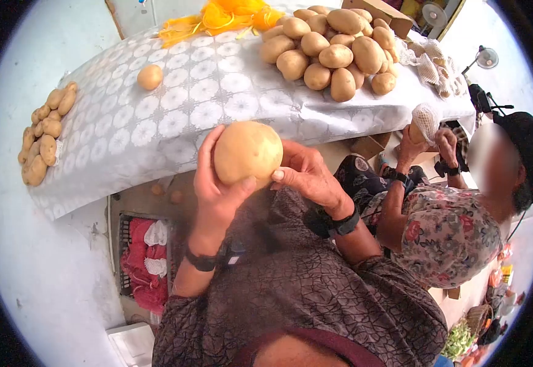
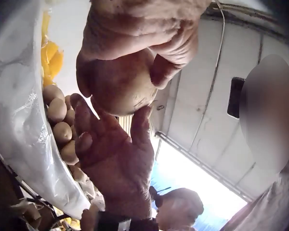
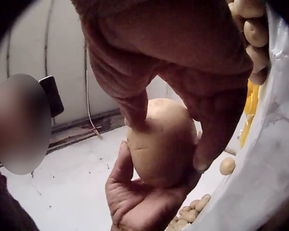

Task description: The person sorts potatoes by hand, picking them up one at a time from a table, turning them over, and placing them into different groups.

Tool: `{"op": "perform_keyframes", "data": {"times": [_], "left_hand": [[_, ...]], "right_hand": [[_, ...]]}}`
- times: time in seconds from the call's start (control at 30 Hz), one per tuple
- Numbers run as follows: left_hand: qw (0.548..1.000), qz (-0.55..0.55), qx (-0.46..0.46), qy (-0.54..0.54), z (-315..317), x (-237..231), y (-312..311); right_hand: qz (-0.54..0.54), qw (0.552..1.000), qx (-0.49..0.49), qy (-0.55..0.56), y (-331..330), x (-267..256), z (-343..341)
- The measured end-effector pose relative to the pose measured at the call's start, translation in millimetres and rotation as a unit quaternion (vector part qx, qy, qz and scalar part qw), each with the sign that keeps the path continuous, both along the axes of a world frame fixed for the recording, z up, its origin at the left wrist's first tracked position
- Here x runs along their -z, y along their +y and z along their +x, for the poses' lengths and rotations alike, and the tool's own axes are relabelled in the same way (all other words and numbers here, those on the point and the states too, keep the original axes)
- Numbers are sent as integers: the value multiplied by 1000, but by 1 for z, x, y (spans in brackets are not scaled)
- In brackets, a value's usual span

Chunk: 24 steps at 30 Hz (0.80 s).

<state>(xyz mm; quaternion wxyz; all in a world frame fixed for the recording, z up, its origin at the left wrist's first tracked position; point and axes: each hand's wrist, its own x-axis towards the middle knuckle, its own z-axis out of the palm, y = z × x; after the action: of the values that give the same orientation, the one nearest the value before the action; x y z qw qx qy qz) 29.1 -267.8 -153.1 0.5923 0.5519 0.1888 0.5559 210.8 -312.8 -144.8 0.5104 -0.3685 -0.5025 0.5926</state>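
Observation:
A large, smooth potato (image 1: 248, 153) is held up between both hands, in front of the table's near edge. My left hand (image 1: 211, 199) grips it from the left and below, thumb across its front. From the other side my right hand (image 1: 315, 177) holds it, thumb at its lower right and fingers partly hidden behind. In the right wrist view the potato (image 3: 161, 144) shows a short mark on its skin, with the right hand (image 3: 168, 53) over its top and the left hand (image 3: 147, 204) cupped beneath. A single potato (image 1: 150, 77) lies on the patterned tablecloth (image 1: 199, 92).
A big heap of potatoes (image 1: 334, 49) is at the back right, with orange netting (image 1: 217, 18) beside it. Smaller potatoes (image 1: 49, 131) sit at the left end. Another person (image 1: 450, 232) at the right holds a potato in white foam net (image 1: 424, 125). A crate (image 1: 126, 244) stands below.

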Motion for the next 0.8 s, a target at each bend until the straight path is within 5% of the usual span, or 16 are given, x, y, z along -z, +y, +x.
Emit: {"op": "perform_keyframes", "data": {"times": [0.13, 0.2, 0.4, 0.63, 0.73, 0.8], "left_hand": [[989, 99, -74, 85, -5, -4, -10], [909, 323, -169, 201, -11, 1, -5], [786, 501, -244, 268, -15, -6, -8], [771, 567, -227, 179, -15, -2, -8], [811, 487, -237, 221, -11, 1, -15], [912, 306, -172, 213, -12, 7, -15]], "right_hand": [[10, 999, -35, 20, -3, -8, 0], [49, 996, -39, 60, -4, -4, -2], [65, 995, -69, 15, -5, -8, 6], [50, 993, -78, 67, -15, -16, 8], [57, 997, -45, -19, -13, -21, 8], [55, 998, -16, -8, -12, -15, 4]]}}
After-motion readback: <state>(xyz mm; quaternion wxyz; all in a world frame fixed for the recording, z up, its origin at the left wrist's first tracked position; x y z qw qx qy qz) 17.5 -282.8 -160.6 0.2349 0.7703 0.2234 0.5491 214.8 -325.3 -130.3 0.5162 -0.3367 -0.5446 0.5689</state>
